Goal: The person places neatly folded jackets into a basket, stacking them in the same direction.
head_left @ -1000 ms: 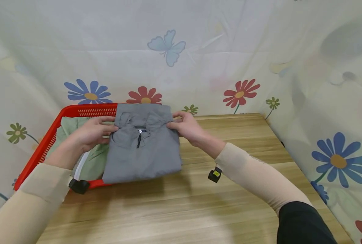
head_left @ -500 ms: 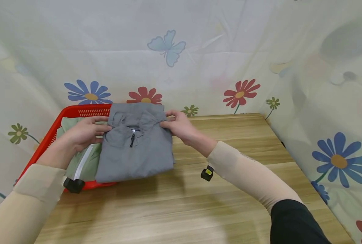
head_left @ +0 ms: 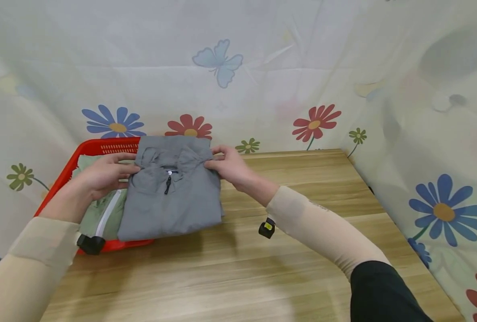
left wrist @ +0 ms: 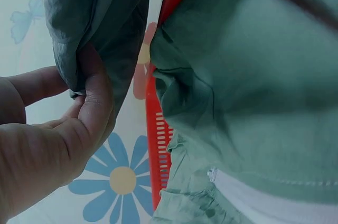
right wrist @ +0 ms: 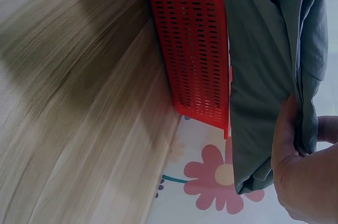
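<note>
A folded grey jacket [head_left: 174, 210] with a short black zip pull is held flat over the right part of a red plastic basket [head_left: 113, 144]. My left hand [head_left: 101, 176] pinches its left edge; in the left wrist view the thumb and fingers [left wrist: 97, 94] close on the grey cloth. My right hand [head_left: 232, 167] grips the opposite edge, the cloth lying between thumb and fingers in the right wrist view. Below my left hand, a folded green garment [head_left: 115, 221] with a white zip lies in the basket. The jacket hides the basket's right part in the head view.
The basket stands at the left back of a wooden table [head_left: 262, 277], near a flower-print cloth wall [head_left: 262, 89]. Its slotted side [right wrist: 190, 44] shows beneath the jacket in the right wrist view. Bare wood extends to the right and in front.
Both hands have moved left together, carrying the grey jacket further over the basket and the green garment. The grip of each hand looks the same.
</note>
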{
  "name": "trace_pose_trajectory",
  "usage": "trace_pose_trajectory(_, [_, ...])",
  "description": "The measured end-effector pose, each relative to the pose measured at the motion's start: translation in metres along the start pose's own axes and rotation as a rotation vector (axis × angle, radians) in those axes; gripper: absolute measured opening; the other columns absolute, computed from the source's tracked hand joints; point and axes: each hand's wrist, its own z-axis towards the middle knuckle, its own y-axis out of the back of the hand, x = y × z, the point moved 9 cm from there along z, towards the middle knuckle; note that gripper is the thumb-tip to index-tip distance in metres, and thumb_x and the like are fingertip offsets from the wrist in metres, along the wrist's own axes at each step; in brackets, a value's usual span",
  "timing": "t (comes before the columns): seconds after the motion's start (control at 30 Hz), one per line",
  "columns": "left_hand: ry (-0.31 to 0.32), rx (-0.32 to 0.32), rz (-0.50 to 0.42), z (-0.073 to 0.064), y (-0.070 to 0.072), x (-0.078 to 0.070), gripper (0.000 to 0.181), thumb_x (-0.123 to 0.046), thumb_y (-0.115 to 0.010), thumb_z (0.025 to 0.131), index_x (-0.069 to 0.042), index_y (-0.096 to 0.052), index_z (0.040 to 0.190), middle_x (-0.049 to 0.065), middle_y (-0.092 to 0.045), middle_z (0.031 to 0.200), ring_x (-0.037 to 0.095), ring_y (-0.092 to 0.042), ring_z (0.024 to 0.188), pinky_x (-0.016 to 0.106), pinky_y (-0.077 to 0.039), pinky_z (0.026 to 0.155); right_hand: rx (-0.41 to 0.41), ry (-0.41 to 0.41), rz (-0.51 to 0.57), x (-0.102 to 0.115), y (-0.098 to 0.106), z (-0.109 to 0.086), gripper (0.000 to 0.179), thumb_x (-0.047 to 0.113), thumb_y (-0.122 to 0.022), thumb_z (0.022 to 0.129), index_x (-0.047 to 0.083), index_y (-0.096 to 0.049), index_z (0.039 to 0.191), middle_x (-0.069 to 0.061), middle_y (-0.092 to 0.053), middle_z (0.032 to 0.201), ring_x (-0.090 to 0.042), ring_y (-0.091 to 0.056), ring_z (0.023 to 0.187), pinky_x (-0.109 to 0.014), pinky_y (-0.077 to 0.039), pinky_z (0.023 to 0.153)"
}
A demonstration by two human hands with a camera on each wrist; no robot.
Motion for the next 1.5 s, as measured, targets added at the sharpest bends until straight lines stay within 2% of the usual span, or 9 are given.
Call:
trace_pose_trajectory(0.33, [-0.002,0.007,0.039,-0.003,0.014,0.001,0.072,-0.023,-0.055,0.108,-0.001,-0.013,0.163,-0.003,-0.058,0.120,0.014,-0.061,0.104,0.032,-0.056,0.090,-0.005,0.001,-0.003,-0.002,-0.012,0.009,0.037,0.003,-0.063,0.100,-0.003,-0.051,0.134,-0.022,-0.066,0.118,-0.019,-0.064,0.089,-0.028,-0.055,0.069])
trace_pose_trajectory(0.5, [0.002,0.002,0.109,-0.005,0.024,0.006,0.073,-0.026,-0.054,0.108,0.000,-0.013,0.163,0.006,-0.054,0.133,0.014,-0.059,0.108,0.032,-0.055,0.090,0.004,-0.006,-0.006,-0.002,-0.021,0.014,0.038,0.003,-0.064,0.099,-0.003,-0.050,0.134,-0.018,-0.065,0.114,-0.017,-0.062,0.085,-0.027,-0.053,0.065])
trace_pose_trajectory(0.67, [0.002,-0.004,0.138,-0.007,0.032,0.010,0.073,-0.027,-0.055,0.108,0.000,-0.014,0.163,0.014,-0.047,0.142,0.016,-0.057,0.111,0.033,-0.055,0.091,0.005,-0.005,-0.015,-0.002,-0.028,0.017,0.041,0.003,-0.064,0.099,-0.005,-0.048,0.136,-0.016,-0.064,0.111,-0.016,-0.060,0.083,-0.026,-0.052,0.064])
trace_pose_trajectory(0.83, [0.002,-0.023,0.156,-0.009,0.041,0.015,0.072,-0.025,-0.056,0.107,0.002,-0.017,0.161,0.008,-0.054,0.133,0.013,-0.061,0.105,0.033,-0.056,0.089,0.001,0.012,-0.048,-0.002,-0.036,0.020,0.041,0.004,-0.064,0.099,-0.006,-0.050,0.136,-0.017,-0.065,0.114,-0.016,-0.060,0.085,-0.026,-0.051,0.064])
trace_pose_trajectory(1.0, [-0.002,-0.025,0.174,-0.011,0.053,0.022,0.070,-0.024,-0.056,0.108,0.005,-0.018,0.159,0.002,-0.060,0.124,0.011,-0.064,0.101,0.030,-0.056,0.087,0.000,0.037,-0.060,-0.002,-0.047,0.027,0.034,0.005,-0.067,0.098,-0.003,-0.053,0.127,-0.013,-0.065,0.102,-0.016,-0.059,0.077,-0.026,-0.050,0.061])
trace_pose_trajectory(1.13, [0.004,-0.018,0.206,-0.010,0.063,0.029,0.071,-0.024,-0.055,0.108,0.007,-0.017,0.159,0.013,-0.057,0.132,0.010,-0.064,0.101,0.035,-0.057,0.090,0.015,0.047,-0.049,-0.005,-0.057,0.031,0.030,0.004,-0.067,0.098,-0.003,-0.052,0.124,-0.011,-0.066,0.096,-0.016,-0.061,0.076,-0.026,-0.051,0.062])
trace_pose_trajectory(1.3, [0.030,0.001,0.248,-0.009,0.080,0.043,0.077,-0.025,-0.055,0.108,0.009,-0.009,0.159,0.030,-0.042,0.146,0.011,-0.064,0.104,0.044,-0.056,0.094,0.016,0.043,-0.065,-0.011,-0.069,0.038,0.029,0.005,-0.068,0.098,-0.003,-0.054,0.122,-0.011,-0.068,0.094,-0.016,-0.063,0.077,-0.027,-0.054,0.067])
trace_pose_trajectory(1.5, [0.069,0.008,0.311,-0.015,0.100,0.062,0.081,-0.024,-0.054,0.109,0.011,-0.001,0.158,0.037,-0.032,0.149,0.024,-0.059,0.113,0.049,-0.054,0.096,0.093,0.008,-0.075,-0.020,-0.093,0.043,0.042,0.006,-0.070,0.098,-0.006,-0.052,0.134,-0.019,-0.066,0.117,-0.019,-0.067,0.090,-0.038,-0.060,0.081])
